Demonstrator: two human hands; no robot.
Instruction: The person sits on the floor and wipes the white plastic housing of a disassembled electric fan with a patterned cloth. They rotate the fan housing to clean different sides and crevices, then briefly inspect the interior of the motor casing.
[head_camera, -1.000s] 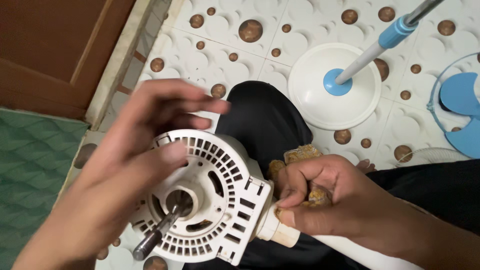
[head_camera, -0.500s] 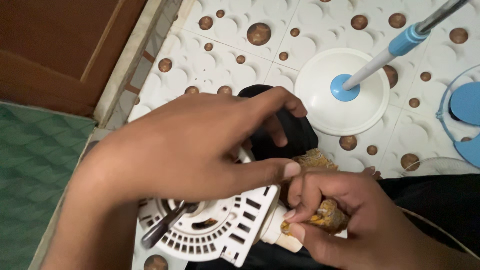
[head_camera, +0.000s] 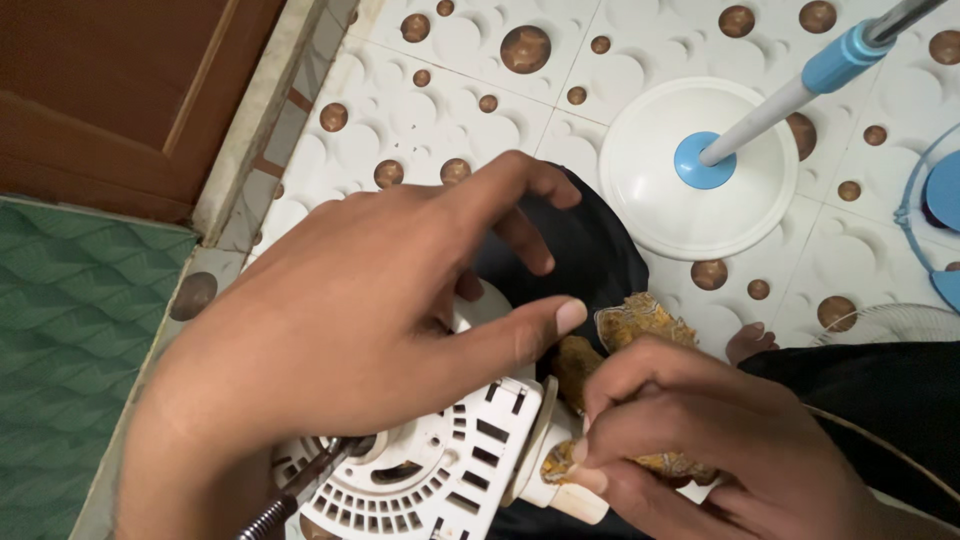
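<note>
Bottom centre of frame: white slotted fan motor housing (head_camera: 440, 470), metal shaft (head_camera: 300, 490) poking out at lower left, resting on the person's lap in black trousers (head_camera: 580, 240). Left hand (head_camera: 360, 310) spread over the housing top, fingers loosely splayed, palm on it; firm grip or just steadying, cannot tell. Right hand (head_camera: 690, 430), lower right, fingers pinched narrow on a dirty yellowish cloth (head_camera: 635, 325) pressed at the housing's neck (head_camera: 560, 490). Housing is already off its stand and bare of blades; cloth grimy, so wiping looks underway, not finished, and reassembly appears to be left. Farther up: tiled floor (head_camera: 420, 90), white round fan base (head_camera: 700, 170) with pole (head_camera: 800, 85), blue fan blade (head_camera: 940, 210) at right edge, wooden door (head_camera: 110, 90) upper left, green mat (head_camera: 60, 340) at left.
</note>
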